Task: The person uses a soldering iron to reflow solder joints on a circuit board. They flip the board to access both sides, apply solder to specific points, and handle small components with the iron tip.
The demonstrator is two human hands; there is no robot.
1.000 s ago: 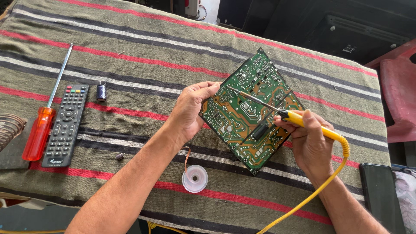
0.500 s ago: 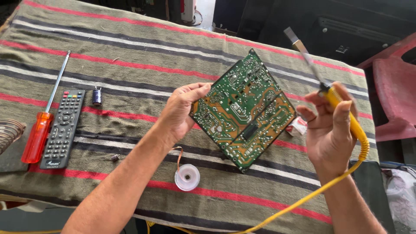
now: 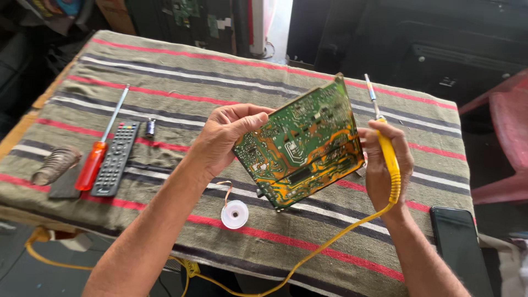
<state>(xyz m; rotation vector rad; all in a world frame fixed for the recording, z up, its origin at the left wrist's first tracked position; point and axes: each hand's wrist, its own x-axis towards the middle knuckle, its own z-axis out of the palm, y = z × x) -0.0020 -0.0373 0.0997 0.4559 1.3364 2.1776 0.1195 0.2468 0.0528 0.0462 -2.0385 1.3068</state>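
My left hand (image 3: 223, 137) grips the left edge of a green circuit board (image 3: 302, 144) and holds it tilted up above the table, solder side facing me. My right hand (image 3: 385, 165) is closed around the yellow handle of a soldering iron (image 3: 383, 138), its metal tip pointing up and away, just right of the board and apart from it. The iron's yellow cord (image 3: 324, 247) trails down over the table's front edge. A white spool of solder wire (image 3: 235, 214) lies on the cloth below the board.
A striped cloth (image 3: 181, 82) covers the table. At left lie a red-handled screwdriver (image 3: 99, 151), a black remote control (image 3: 115, 159), a small capacitor (image 3: 150, 127) and a coiled iron stand (image 3: 55, 165). A black phone (image 3: 459, 247) rests at the right front corner.
The iron's tip left the board and swung up and to the right. My left hand lifted and tilted the board more upright.
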